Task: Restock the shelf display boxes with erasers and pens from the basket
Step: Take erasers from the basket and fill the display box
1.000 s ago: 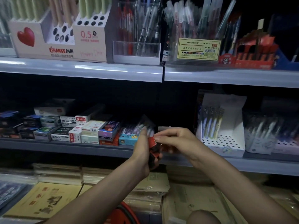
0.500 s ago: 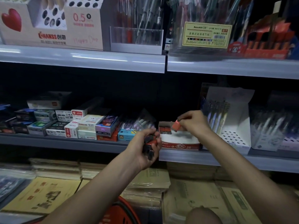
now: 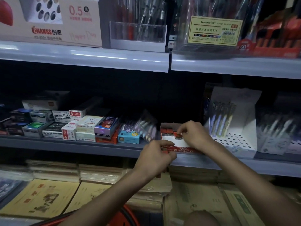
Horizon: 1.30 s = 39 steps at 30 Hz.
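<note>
right fingers (image 3: 184,128) pinch a blocky red eraser (image 3: 178,136) in a cardboard box (image 3: 183,150).

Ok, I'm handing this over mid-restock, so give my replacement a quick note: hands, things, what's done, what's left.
Right hand pinches an eraser, setting it in the display box.
Left hand grips spare erasers at the box's front corner.
Done: a back row of erasers is in the box.
Left: fill the rest of the box, then pens from the basket below.
</note>
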Motion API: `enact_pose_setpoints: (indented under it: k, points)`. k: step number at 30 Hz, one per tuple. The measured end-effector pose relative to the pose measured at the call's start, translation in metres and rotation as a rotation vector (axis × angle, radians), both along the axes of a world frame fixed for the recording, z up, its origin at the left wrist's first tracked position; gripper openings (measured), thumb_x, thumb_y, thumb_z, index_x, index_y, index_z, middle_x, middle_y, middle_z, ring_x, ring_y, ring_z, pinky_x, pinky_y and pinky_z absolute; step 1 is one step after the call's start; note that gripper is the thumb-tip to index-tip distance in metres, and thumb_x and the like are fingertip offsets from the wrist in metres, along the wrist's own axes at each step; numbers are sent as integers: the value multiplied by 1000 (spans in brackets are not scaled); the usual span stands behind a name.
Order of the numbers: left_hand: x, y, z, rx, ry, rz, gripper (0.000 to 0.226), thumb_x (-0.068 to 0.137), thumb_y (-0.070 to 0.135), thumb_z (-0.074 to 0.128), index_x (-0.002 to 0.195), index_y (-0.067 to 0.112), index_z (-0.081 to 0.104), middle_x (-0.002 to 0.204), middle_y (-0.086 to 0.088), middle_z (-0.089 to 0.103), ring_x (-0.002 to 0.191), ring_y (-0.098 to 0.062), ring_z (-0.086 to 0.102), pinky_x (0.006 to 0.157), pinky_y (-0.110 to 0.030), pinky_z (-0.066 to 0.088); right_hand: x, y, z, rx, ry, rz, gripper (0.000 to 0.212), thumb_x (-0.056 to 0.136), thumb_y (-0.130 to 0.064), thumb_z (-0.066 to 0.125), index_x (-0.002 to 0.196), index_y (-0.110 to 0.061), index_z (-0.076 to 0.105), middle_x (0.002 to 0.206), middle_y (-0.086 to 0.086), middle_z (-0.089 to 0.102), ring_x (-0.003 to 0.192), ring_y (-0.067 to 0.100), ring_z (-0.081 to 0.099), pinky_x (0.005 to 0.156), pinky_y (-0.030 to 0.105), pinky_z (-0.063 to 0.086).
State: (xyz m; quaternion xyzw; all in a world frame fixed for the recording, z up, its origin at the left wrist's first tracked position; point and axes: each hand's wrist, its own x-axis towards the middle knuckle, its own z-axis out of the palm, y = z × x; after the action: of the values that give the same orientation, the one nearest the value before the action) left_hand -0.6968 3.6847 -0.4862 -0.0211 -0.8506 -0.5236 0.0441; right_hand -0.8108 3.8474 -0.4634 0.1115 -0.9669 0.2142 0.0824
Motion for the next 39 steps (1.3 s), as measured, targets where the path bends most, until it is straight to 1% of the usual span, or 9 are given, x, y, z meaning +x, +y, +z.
enact_pose_setpoints:
  k: [5, 12, 16, 22, 24, 26, 29, 34, 39]
  points:
    - [-4, -4, -1, -54, 16, -25, 33, 90, 25, 64, 122, 33, 69, 74, -3, 71, 50, -16, 63, 38, -22, 43, 20, -5, 4, 120, -37, 81, 42, 94, 3, 48, 115, -19, 77, 130, 4, 67, 114, 24, 62, 81, 31, 49]
    - [-9, -10, 1, -9, -10, -51, 27, 93, 23, 63, 119, 28, 72, 76, -10, 72, 48, -20, 61, 37, -24, 42, 15, -5, 5, 63, -71, 95, 53, 91, 10, 43, 129, -15, 70, 137, 8, 58, 130, 28, 53, 102, 34, 48]
    - [1, -9, 10, 529, -280, -81, 27, 96, 34, 68, 113, 14, 75, 79, -6, 62, 51, -14, 56, 38, -19, 33, 25, -3, 12, 20, 1, 112, 47, 94, 5, 48, 127, -20, 70, 131, 3, 62, 123, 22, 58, 100, 31, 47]
    - [6, -14, 23, 1099, -559, 21, 48, 104, 48, 47, 89, 8, 69, 64, -2, 55, 45, -10, 56, 29, -15, 33, 80, -17, 41, -452, -86, 271, 18, 97, -11, 66, 101, -21, 80, 85, -16, 70, 69, -13, 61, 62, 5, 42]
    - [9, -12, 25, 1108, -547, 95, 48, 106, 49, 42, 93, 8, 64, 63, -4, 60, 45, -12, 56, 28, -16, 34, 98, -25, 44, -528, -123, 328, 10, 95, -17, 71, 98, -18, 81, 82, -10, 74, 72, -9, 65, 67, 11, 51]
    - [11, -8, 25, 1069, -509, 149, 46, 107, 48, 40, 101, 8, 62, 62, -6, 63, 48, -13, 55, 29, -16, 35, 106, -32, 40, -536, -153, 346, 10, 88, -27, 80, 94, -19, 81, 87, -1, 78, 85, 7, 74, 85, 33, 61]
    - [14, -1, 23, 991, -444, 174, 49, 108, 47, 35, 97, 11, 66, 60, -5, 61, 52, -14, 52, 33, -14, 35, 109, -36, 34, -555, -197, 304, 17, 80, -27, 87, 90, -16, 79, 80, 8, 77, 80, 22, 76, 86, 46, 62]
    - [14, -2, 20, 1072, -424, 94, 48, 101, 55, 44, 96, 13, 67, 73, -8, 65, 52, -14, 55, 34, -17, 36, 116, -30, 43, -776, -302, 229, 25, 79, -7, 85, 102, -3, 75, 85, 18, 74, 67, 18, 69, 63, 26, 59]
    - [9, -8, 18, 948, -350, 48, 25, 95, 37, 63, 85, 15, 61, 64, 1, 54, 51, -11, 51, 35, -19, 33, 93, 1, 56, -705, -92, 56, 15, 84, -9, 82, 98, -11, 76, 89, 8, 74, 83, 18, 70, 73, 31, 60]
